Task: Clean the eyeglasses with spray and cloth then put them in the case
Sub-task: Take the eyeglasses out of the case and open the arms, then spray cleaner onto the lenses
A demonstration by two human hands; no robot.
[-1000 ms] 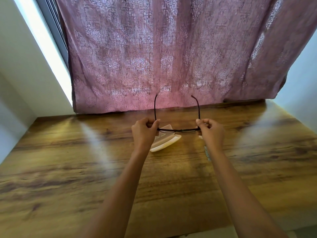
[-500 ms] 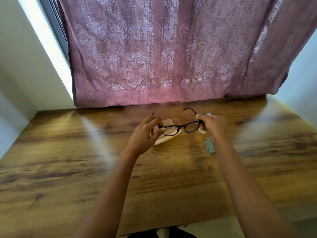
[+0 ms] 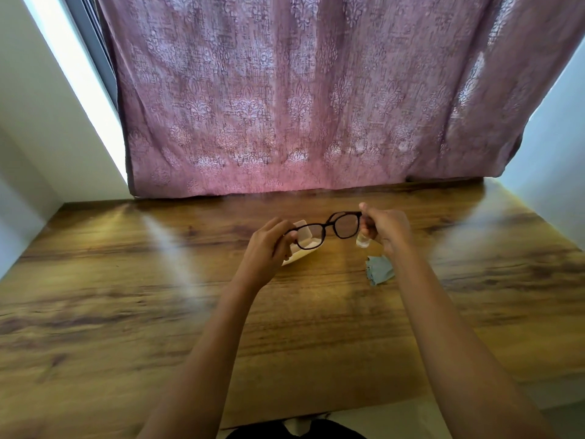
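The person holds a pair of dark-rimmed eyeglasses (image 3: 329, 224) in the air over the wooden table (image 3: 126, 312), lenses facing them and the frame tilted, its right end higher. The left hand (image 3: 269, 245) pinches the frame's left end between thumb and curled fingers; the right hand (image 3: 384, 228) pinches the right end the same way. I cannot tell whether the temples are folded. From the glasses, the open white plastic case (image 3: 300, 256) lies at about seven o'clock, partly behind the left hand. The small clear spray bottle (image 3: 363, 241) stands at four o'clock, its top hidden by the right hand, and the folded grey-blue cloth (image 3: 380, 269) lies at five o'clock. This looks like an inspection before spraying, so the job is barely begun. To do it well, I'd keep fingertips on the rim, off the lenses. One hand should hold the frame firmly so the other can reach the bottle. The mist should be light, aimed away from the pink patterned curtain (image 3: 316, 106).
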